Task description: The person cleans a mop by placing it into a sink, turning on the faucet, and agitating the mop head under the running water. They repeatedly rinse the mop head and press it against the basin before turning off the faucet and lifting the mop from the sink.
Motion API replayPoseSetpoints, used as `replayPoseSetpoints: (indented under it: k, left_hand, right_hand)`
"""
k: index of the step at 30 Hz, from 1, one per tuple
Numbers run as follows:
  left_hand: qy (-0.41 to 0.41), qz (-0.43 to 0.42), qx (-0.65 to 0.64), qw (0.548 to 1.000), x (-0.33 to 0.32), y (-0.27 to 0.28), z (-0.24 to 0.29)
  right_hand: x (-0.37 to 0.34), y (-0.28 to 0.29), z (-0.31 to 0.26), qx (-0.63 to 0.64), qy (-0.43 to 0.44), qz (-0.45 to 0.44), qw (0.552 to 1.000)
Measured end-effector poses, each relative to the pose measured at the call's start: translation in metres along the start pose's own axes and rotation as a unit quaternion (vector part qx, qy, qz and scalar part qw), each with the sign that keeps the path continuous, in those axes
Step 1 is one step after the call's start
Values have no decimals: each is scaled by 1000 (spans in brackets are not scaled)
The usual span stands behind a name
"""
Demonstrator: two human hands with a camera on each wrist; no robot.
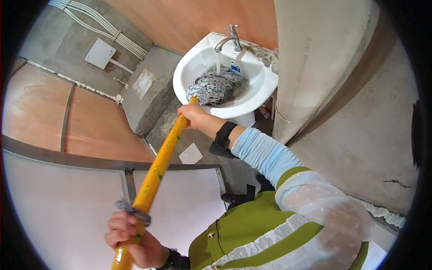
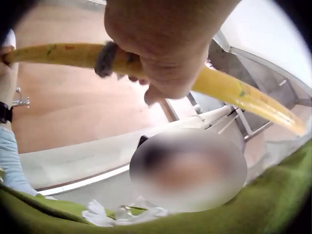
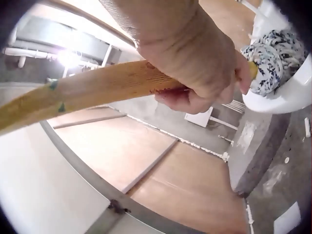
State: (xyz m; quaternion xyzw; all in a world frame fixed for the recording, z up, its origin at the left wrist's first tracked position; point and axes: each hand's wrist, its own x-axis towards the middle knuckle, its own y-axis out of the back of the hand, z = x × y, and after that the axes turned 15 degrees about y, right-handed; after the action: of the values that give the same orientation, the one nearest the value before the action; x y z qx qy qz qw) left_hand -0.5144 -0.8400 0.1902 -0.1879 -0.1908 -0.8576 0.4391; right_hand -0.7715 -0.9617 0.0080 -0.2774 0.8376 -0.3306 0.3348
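Your mop (image 1: 155, 173) has a long yellow handle speckled with green marks and a head (image 1: 211, 87) of thick, twisted strands in mixed white, grey and dark blue. The head lies bunched in the white sink (image 1: 181, 74), whose bowl curves around it, and water from the metal tap (image 1: 235, 41) runs down onto the strands. The handle slants out over the sink's edge and back toward you. Your right hand (image 1: 194, 116) grips it just beside the head; your left hand (image 1: 132, 238) wraps it much farther back, next to a grey strip (image 1: 143, 217) tied around the handle.
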Motion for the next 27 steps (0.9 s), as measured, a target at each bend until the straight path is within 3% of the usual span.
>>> replayPoseSetpoints:
  k: [2,5,6,8,9,10,12,14,15,16,17,18,19,20,22,23,24,26,27]
  left_hand:
    - [-171,-75,144,972,19,-3,-8]
    - [-152,-275,-30,949,36,-11,-23]
    - [-154,-278,-33,948,38,-10,-27]
    - [-81,-285,-104,949,45,-6,-32]
    - [-89,-224,-109,964,43,-20,-32]
    - [-91,-226,-107,964,45,-22,-33]
    - [-47,-122,-132,982,46,-24,-35]
    - [-35,-127,-135,982,43,-20,-35]
    - [-14,-84,-149,985,40,-18,-35]
    - [5,-43,-162,986,36,-15,-33]
    - [3,-39,-157,987,34,-8,-30]
    - [30,17,-186,982,30,3,-24]
    - [57,72,-218,972,29,7,-19]
    - [61,71,-220,971,27,6,-17]
    - [65,107,-195,973,22,4,-10]
    - [51,43,-149,987,22,9,-15]
    - [52,42,-150,986,24,7,-21]
    - [-72,-36,-37,996,33,-7,-34]
    - [-117,-18,-16,993,38,-19,-38]
  right_hand:
    - [8,16,1,-82,-35,-28,996]
    - [14,37,-1,-109,-44,-12,993]
    - [13,43,-3,-116,-45,-11,992]
    - [11,51,-6,-100,-38,6,994]
    - [5,54,-8,-58,-24,26,998]
    - [3,59,-6,-15,-10,46,999]
    - [-5,67,6,55,19,31,998]
    - [-8,68,16,270,87,13,959]
    - [4,62,24,359,49,51,931]
    - [14,55,25,359,44,48,931]
    - [25,46,24,280,37,11,959]
    - [29,39,29,201,30,-21,979]
    - [27,25,28,160,27,23,987]
    - [26,21,23,158,27,28,987]
    - [9,15,9,27,-20,48,998]
    - [6,18,1,18,-29,36,999]
    - [10,26,1,18,-28,38,999]
    - [21,47,1,-29,-47,22,998]
    - [19,54,-2,-38,-46,53,997]
